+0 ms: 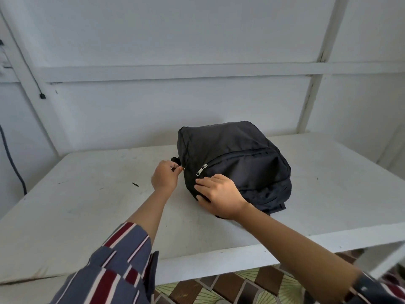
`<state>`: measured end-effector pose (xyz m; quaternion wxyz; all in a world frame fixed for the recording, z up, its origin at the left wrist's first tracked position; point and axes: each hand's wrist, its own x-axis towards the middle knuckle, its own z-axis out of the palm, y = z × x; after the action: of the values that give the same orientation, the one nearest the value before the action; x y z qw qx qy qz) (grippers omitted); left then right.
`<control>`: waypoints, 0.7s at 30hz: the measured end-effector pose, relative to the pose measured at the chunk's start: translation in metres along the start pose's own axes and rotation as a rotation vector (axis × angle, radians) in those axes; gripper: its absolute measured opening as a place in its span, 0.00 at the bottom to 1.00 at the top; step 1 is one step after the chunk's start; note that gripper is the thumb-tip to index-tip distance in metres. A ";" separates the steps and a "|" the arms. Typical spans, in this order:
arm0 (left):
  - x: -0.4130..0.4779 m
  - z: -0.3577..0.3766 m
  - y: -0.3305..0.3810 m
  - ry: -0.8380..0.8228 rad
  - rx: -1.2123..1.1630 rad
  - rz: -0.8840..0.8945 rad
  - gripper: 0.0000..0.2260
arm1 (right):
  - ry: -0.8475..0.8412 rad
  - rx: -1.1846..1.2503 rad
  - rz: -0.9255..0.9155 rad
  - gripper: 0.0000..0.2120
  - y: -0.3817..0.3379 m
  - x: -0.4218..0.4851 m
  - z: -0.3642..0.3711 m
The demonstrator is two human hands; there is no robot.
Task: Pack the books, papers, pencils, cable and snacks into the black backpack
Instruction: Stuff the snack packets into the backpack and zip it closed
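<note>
A: Where is the black backpack point(236, 163)?

B: Lying zipped on the white table point(87, 205). Left hand point(164, 177) pinches something small at its left edge, probably a zipper pull; right hand point(219, 195) rests on its front, fingers fairly straight.

A: Risks?

B: The zip might snag the loose fabric. No books, papers, pencils, cable or snacks are visible.

Both forearms bare. Left sleeve point(114, 266) pushed above the elbow: slate-blue cloth with dark red bands edged by thin white lines, in blocky offset panels. Right sleeve point(377, 290) only partly in view at the corner, apparently the same pattern; dark cuff.
</note>
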<state>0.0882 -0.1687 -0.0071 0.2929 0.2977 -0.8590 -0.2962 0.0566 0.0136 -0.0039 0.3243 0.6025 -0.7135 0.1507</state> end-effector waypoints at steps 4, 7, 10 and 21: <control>-0.016 -0.001 -0.004 0.047 -0.168 0.239 0.12 | 0.066 0.156 0.140 0.18 0.022 -0.006 -0.031; -0.035 -0.001 -0.014 0.101 -0.187 0.416 0.12 | 0.217 0.170 0.295 0.17 0.063 -0.025 -0.059; -0.056 0.004 -0.020 0.056 -0.125 0.485 0.12 | 0.342 0.126 0.624 0.21 0.104 -0.061 -0.078; -0.094 0.023 -0.023 -0.104 -0.015 0.394 0.24 | -0.223 0.217 0.688 0.23 0.129 -0.160 -0.056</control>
<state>0.1417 -0.1112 -0.0689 0.3027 0.1059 -0.9124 -0.2544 -0.0416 0.1986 -0.0427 0.1094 0.3711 -0.8849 0.2593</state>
